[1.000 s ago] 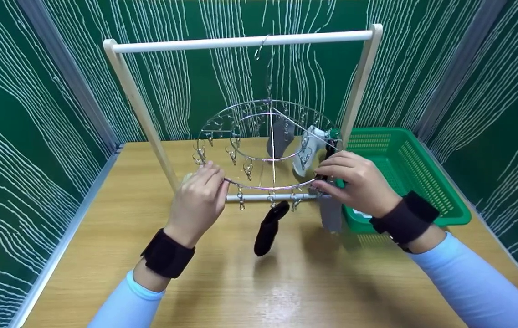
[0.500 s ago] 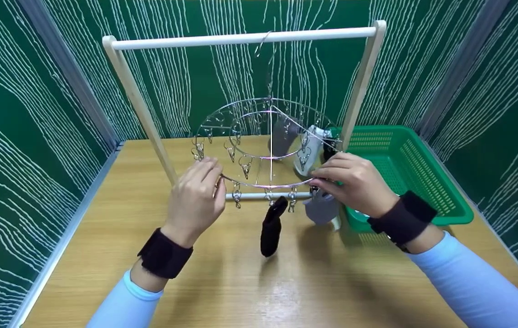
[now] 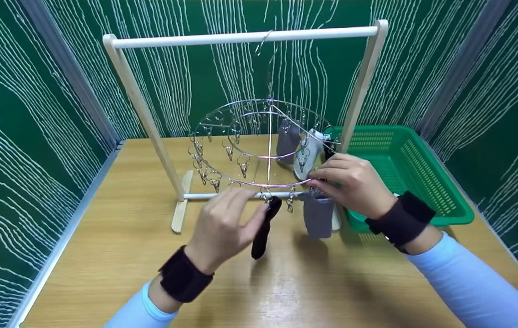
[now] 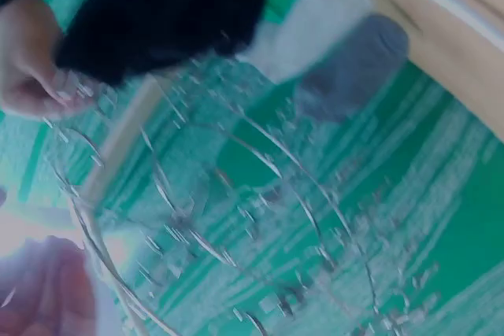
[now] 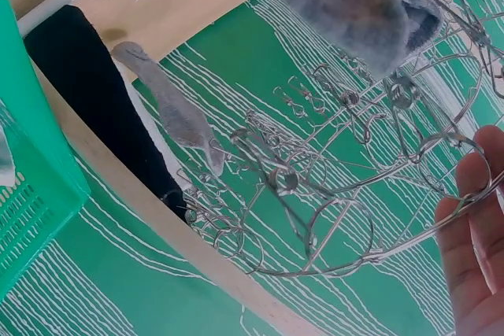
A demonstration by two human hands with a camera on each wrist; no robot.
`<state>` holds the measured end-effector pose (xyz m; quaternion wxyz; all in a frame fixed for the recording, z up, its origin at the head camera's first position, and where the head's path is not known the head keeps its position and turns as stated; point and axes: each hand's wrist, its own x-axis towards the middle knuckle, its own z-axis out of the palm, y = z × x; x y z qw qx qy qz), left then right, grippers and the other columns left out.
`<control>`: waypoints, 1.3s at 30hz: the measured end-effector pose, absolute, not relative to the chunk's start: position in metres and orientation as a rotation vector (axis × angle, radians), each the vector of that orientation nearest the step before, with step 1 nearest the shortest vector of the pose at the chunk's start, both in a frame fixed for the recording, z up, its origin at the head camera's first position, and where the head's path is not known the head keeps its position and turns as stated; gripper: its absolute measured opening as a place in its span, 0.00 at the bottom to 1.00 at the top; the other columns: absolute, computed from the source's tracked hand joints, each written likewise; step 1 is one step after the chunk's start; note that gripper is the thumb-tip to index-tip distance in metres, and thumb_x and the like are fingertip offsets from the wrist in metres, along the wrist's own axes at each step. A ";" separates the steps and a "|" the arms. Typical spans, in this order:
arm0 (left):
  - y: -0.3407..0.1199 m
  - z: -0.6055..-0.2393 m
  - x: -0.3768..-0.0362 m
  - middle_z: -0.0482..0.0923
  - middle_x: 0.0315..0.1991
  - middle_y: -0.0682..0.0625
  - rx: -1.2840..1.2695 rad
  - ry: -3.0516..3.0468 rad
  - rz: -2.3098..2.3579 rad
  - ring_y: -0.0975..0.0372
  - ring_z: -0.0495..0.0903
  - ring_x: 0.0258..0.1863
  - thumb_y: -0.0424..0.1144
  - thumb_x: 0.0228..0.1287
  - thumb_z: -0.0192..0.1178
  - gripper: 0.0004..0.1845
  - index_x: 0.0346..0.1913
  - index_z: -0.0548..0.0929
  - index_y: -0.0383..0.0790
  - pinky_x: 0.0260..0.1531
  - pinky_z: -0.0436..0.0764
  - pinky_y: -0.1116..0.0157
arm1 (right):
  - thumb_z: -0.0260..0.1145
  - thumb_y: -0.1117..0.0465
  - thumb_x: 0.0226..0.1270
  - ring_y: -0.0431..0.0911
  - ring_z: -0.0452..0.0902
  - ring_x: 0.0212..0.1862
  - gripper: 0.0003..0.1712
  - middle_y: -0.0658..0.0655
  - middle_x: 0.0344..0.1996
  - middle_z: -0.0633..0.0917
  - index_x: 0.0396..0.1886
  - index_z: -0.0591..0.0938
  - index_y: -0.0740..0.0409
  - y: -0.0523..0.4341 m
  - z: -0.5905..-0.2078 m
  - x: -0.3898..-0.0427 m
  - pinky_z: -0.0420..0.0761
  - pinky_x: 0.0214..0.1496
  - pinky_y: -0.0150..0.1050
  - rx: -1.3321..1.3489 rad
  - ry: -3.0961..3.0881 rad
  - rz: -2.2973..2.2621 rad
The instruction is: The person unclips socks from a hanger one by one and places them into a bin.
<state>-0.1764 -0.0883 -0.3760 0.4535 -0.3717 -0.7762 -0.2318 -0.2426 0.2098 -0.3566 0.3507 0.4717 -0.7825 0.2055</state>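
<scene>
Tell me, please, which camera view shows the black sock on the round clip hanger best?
The head view is best: the black sock hangs whole from a front clip of the clip hanger, just beside the left hand. The left wrist view shows only a blurred dark mass at its top. In the right wrist view I cannot pick it out with certainty.

Black sock (image 3: pixel 262 232), grey sock (image 3: pixel 317 217) (green basket (image 3: pixel 423 168)).

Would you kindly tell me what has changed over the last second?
The left hand let go of the round clip hanger's rim and moved right, down to the black sock. The grey sock now hangs straight from its clip. The right hand stays at the rim; the green basket and wooden rack are unmoved.
</scene>
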 end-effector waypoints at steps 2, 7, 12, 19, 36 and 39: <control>-0.083 -0.378 -0.172 0.91 0.38 0.43 -0.904 -1.982 -0.611 0.54 0.91 0.37 0.37 0.62 0.79 0.15 0.45 0.88 0.31 0.43 0.92 0.62 | 0.85 0.70 0.55 0.49 0.85 0.33 0.12 0.58 0.32 0.94 0.39 0.94 0.63 0.210 -0.356 -0.242 0.84 0.32 0.41 1.215 -2.028 0.527; -0.074 -0.384 -0.168 0.93 0.42 0.40 -0.801 -2.123 -0.635 0.51 0.94 0.41 0.41 0.65 0.79 0.19 0.49 0.88 0.29 0.44 0.93 0.57 | 0.85 0.70 0.55 0.49 0.84 0.33 0.12 0.58 0.32 0.94 0.39 0.94 0.63 0.210 -0.357 -0.242 0.84 0.32 0.41 1.218 -2.010 0.539; -0.070 -0.385 -0.170 0.93 0.43 0.38 -0.716 -2.261 -0.666 0.49 0.94 0.41 0.44 0.70 0.76 0.20 0.51 0.89 0.28 0.40 0.93 0.53 | 0.86 0.71 0.53 0.49 0.85 0.32 0.13 0.58 0.32 0.94 0.39 0.94 0.64 0.210 -0.357 -0.242 0.83 0.31 0.42 1.232 -1.975 0.568; -0.068 -0.383 -0.176 0.93 0.39 0.44 -0.703 -2.359 -0.792 0.52 0.92 0.33 0.45 0.71 0.74 0.15 0.48 0.91 0.34 0.32 0.89 0.54 | 0.86 0.70 0.52 0.49 0.84 0.32 0.14 0.58 0.33 0.94 0.39 0.94 0.64 0.210 -0.358 -0.241 0.83 0.31 0.41 1.234 -1.984 0.570; -0.069 -0.380 -0.187 0.91 0.30 0.49 -0.688 -2.383 -0.879 0.59 0.84 0.25 0.43 0.70 0.75 0.11 0.34 0.89 0.39 0.25 0.79 0.60 | 0.86 0.69 0.54 0.50 0.86 0.35 0.14 0.59 0.34 0.94 0.40 0.93 0.64 0.212 -0.361 -0.237 0.86 0.33 0.43 1.201 -2.012 0.583; -0.068 -0.381 -0.188 0.91 0.29 0.49 -0.694 -2.377 -0.873 0.60 0.84 0.25 0.42 0.70 0.75 0.11 0.33 0.89 0.38 0.25 0.77 0.61 | 0.84 0.65 0.61 0.52 0.87 0.38 0.12 0.59 0.37 0.94 0.42 0.93 0.63 0.213 -0.361 -0.233 0.86 0.37 0.43 1.180 -2.012 0.627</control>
